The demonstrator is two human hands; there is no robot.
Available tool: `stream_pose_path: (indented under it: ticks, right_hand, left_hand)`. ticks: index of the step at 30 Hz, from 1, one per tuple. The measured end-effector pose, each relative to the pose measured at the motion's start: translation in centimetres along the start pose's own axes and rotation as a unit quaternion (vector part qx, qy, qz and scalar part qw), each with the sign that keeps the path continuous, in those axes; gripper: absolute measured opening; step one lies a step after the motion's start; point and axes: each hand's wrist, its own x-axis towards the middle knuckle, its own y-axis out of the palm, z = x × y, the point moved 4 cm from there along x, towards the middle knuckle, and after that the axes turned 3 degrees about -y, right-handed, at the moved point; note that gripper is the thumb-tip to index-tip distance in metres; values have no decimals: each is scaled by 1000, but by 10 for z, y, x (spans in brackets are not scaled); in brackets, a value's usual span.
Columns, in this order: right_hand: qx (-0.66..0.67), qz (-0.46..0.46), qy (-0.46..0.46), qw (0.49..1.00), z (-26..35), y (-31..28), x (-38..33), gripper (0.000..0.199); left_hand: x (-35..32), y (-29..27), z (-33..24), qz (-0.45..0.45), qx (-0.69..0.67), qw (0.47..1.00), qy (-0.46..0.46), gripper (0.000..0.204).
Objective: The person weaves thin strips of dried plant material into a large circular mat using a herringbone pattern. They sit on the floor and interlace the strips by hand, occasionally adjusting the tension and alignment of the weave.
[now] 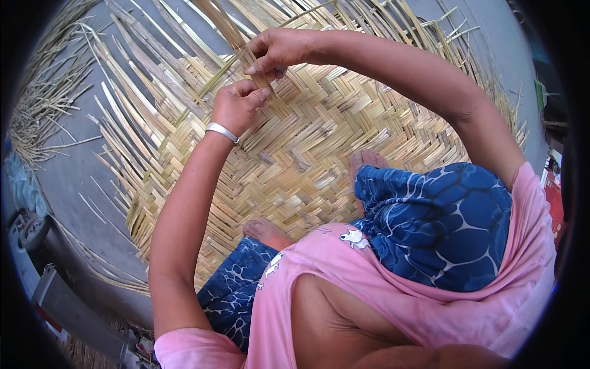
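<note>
Fanning loose strips (132,92) ring the woven mat (319,141); 2 bare feet (264,230) rest on it.

1. the far ends of the loose pale bamboo strips (184,37) run out past the far rim of the picture.
2. the fingertips of the left hand (236,104) curl under, hidden against the woven pale bamboo mat (319,141).
3. the right hand (279,52) covers the part of the thin bamboo strip (230,31) it pinches.
4. the near part of the mat lies under blue patterned trousers (442,227).
5. small objects (31,234) at the near left rim are too dark and bent to tell.
</note>
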Motion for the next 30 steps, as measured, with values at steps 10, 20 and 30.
stream_pose_path:
  ticks: [10, 20, 30]
  right_hand:
    - [-119, -18, -110, 987, 20, -10, 38, 16]
    - [-202, -8, -154, 967, 21, -9, 39, 19]
    - [-203, -9, -169, 964, 13, -7, 44, 17]
  left_hand:
    - [26, -30, -7, -111, 16, 993, 37, 21]
    - [36, -26, 7, -169, 93, 978, 77, 21]
    - [31, -21, 11, -209, 107, 966, 104, 24]
